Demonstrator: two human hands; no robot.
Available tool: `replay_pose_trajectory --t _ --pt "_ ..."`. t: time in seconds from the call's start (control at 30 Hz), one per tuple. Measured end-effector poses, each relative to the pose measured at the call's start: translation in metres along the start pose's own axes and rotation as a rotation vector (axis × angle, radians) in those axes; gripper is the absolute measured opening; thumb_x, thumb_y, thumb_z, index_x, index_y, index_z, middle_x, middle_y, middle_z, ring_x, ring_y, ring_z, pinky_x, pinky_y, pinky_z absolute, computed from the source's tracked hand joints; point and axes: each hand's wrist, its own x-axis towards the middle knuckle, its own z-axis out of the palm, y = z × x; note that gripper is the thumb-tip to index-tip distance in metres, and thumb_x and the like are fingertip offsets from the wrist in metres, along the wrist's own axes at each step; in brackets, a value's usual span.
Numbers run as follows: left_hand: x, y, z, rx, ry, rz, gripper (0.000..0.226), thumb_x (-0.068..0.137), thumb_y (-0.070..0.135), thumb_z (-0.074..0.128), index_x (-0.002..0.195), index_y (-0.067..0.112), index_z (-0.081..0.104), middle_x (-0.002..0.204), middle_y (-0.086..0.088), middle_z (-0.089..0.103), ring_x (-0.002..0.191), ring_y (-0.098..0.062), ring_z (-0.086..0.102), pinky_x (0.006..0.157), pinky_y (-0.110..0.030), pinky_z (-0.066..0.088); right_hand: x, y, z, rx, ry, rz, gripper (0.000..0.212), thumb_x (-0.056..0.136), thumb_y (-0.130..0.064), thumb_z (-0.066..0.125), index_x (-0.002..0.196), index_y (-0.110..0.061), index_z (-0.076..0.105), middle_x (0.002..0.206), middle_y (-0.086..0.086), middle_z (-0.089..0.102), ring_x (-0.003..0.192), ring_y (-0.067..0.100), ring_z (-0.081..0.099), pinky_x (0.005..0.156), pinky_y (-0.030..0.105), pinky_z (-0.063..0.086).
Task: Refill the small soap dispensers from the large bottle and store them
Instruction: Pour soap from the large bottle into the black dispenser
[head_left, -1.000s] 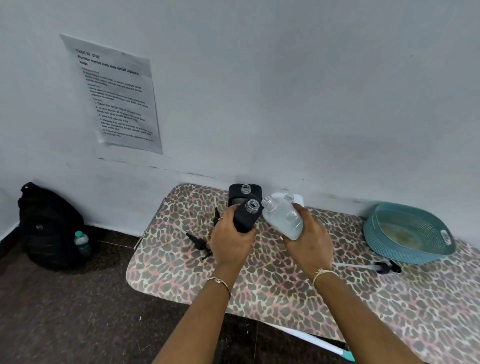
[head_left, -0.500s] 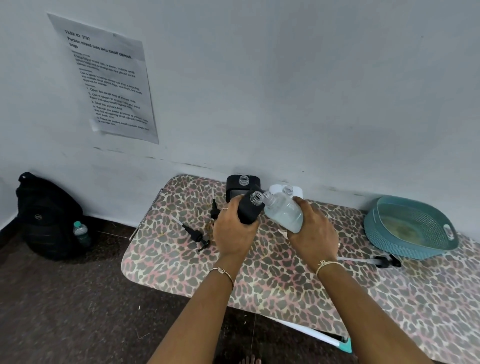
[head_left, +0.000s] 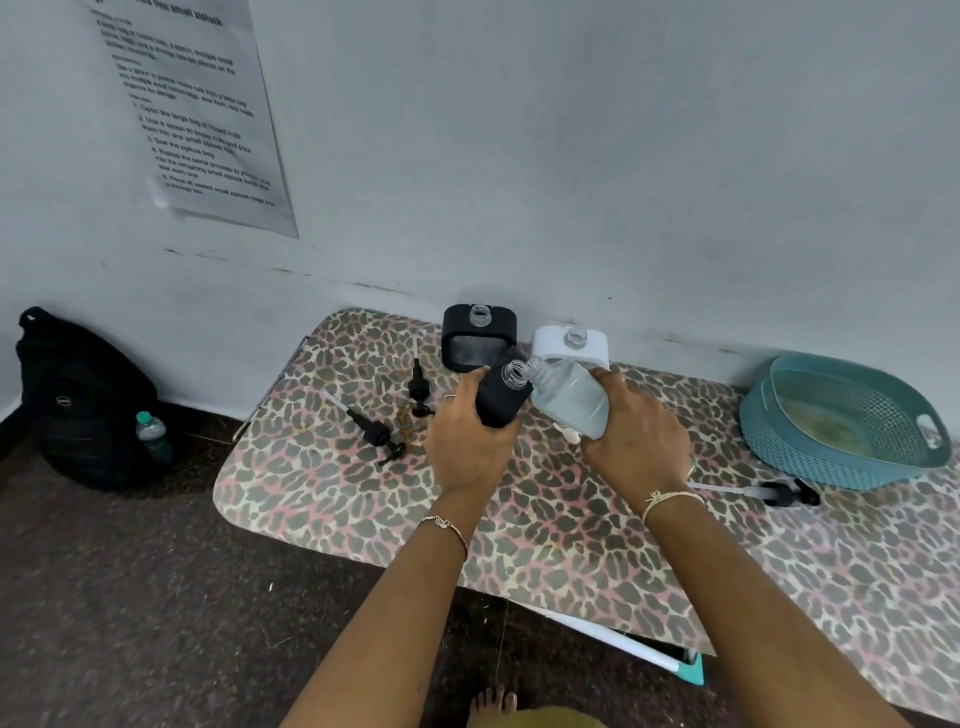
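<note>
The left hand (head_left: 470, 447) is gripping a small black dispenser (head_left: 498, 405) with its fingers curled round the body, holding it just above the counter (head_left: 545, 535) and leaning its open mouth toward the right. The right hand (head_left: 636, 447) is clasping the clear bottle (head_left: 571, 408) of pale liquid, which I am taking for the large refill bottle, and tipping it neck-first to the left. Over the last second the two mouths have been closing on each other: a second ago they were standing side by side with a gap, and now the bottle's neck is meeting the rim of the dispenser. That suggests the pour into this dispenser is only just starting; whether any liquid is running yet is too small to tell. Further out, a second black dispenser (head_left: 478, 340) and a white dispenser (head_left: 569, 345) are standing uncapped against the wall, apparently waiting their turn. Two black pump heads (head_left: 375, 434) are lying on the counter to the left, and another pump (head_left: 776, 492) is lying to the right beside the teal basket (head_left: 831, 462), so capping and storing are not yet done.
</note>
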Motion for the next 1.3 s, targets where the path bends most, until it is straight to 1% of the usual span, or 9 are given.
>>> replay_pose_trajectory --t 0.1,0.2,0.43,0.53,0.67,0.83,1.0,1.13,1.3 --pt "-0.005 -0.007 0.009 0.002 0.009 -0.003 0.052 0.068 0.03 0.078 0.116 0.025 0.058 0.094 0.002 0.067 0.083 -0.02 0.063 0.07 -0.038 0.056 0.0 0.006 0.007 -0.028 0.017 -0.02 0.069 0.08 -0.025 0.066 0.141 -0.025 0.034 0.099 0.004 0.063 0.085 0.025 0.062 0.059 0.029 0.04" --pt "-0.01 -0.01 0.016 0.003 0.014 -0.015 0.048 0.068 0.032 0.077 0.112 0.026 0.059 0.092 0.005 0.066 0.081 -0.017 0.061 0.068 -0.038 0.055 0.0 0.011 0.013 -0.061 0.033 -0.041 0.071 0.081 -0.024 0.066 0.144 -0.026 0.032 0.1 0.004 0.062 0.085 0.025 0.062 0.06 0.03 0.04" --pt "-0.018 -0.014 0.029 -0.009 0.027 -0.007 0.05 0.066 0.033 0.077 0.111 0.029 0.057 0.09 0.006 0.067 0.08 -0.018 0.063 0.067 -0.039 0.056 -0.002 0.02 0.017 -0.132 0.067 -0.063 0.077 0.078 -0.021 0.069 0.144 -0.028 0.03 0.102 0.005 0.061 0.088 0.026 0.061 0.061 0.032 0.04" --pt "-0.02 -0.015 0.032 -0.036 0.047 -0.01 0.052 0.066 0.033 0.078 0.114 0.03 0.059 0.092 0.006 0.069 0.082 -0.018 0.064 0.069 -0.037 0.056 -0.002 0.022 0.018 -0.156 0.105 -0.084 0.074 0.08 -0.019 0.068 0.143 -0.027 0.032 0.104 0.007 0.061 0.089 0.026 0.061 0.065 0.032 0.041" --pt "-0.022 -0.015 0.035 -0.063 0.069 -0.012 0.053 0.064 0.031 0.079 0.114 0.03 0.06 0.093 0.006 0.069 0.085 -0.018 0.064 0.072 -0.037 0.056 -0.002 0.024 0.021 -0.149 0.153 -0.106 0.071 0.08 -0.018 0.066 0.142 -0.025 0.035 0.104 0.007 0.061 0.088 0.027 0.061 0.063 0.031 0.037" --pt "-0.027 -0.016 0.036 -0.085 0.08 -0.012 0.053 0.064 0.032 0.079 0.114 0.034 0.06 0.093 0.008 0.069 0.085 -0.017 0.065 0.072 -0.039 0.057 -0.005 0.027 0.023 -0.159 0.177 -0.103 0.072 0.081 -0.016 0.066 0.144 -0.026 0.033 0.104 0.006 0.061 0.088 0.026 0.061 0.062 0.031 0.038" --pt "-0.032 -0.017 0.037 -0.092 0.071 -0.028 0.053 0.064 0.033 0.078 0.113 0.037 0.058 0.094 0.009 0.069 0.085 -0.018 0.065 0.073 -0.041 0.057 -0.009 0.028 0.025 -0.172 0.191 -0.109 0.073 0.08 -0.015 0.065 0.144 -0.027 0.032 0.105 0.006 0.062 0.089 0.026 0.061 0.064 0.032 0.043" --pt "-0.036 -0.019 0.037 -0.076 0.067 -0.022 0.051 0.065 0.035 0.078 0.111 0.038 0.058 0.092 0.011 0.069 0.084 -0.017 0.065 0.072 -0.039 0.057 -0.014 0.028 0.026 -0.168 0.2 -0.113 0.072 0.08 -0.014 0.065 0.144 -0.026 0.033 0.104 0.006 0.062 0.09 0.027 0.061 0.066 0.033 0.045" --pt "-0.04 -0.022 0.037 -0.086 0.078 -0.014 0.049 0.065 0.035 0.077 0.111 0.037 0.06 0.086 0.013 0.066 0.08 -0.015 0.064 0.068 -0.033 0.055 -0.017 0.029 0.029 -0.166 0.222 -0.116 0.067 0.08 -0.011 0.063 0.139 -0.026 0.037 0.1 0.005 0.061 0.087 0.027 0.061 0.061 0.031 0.039"
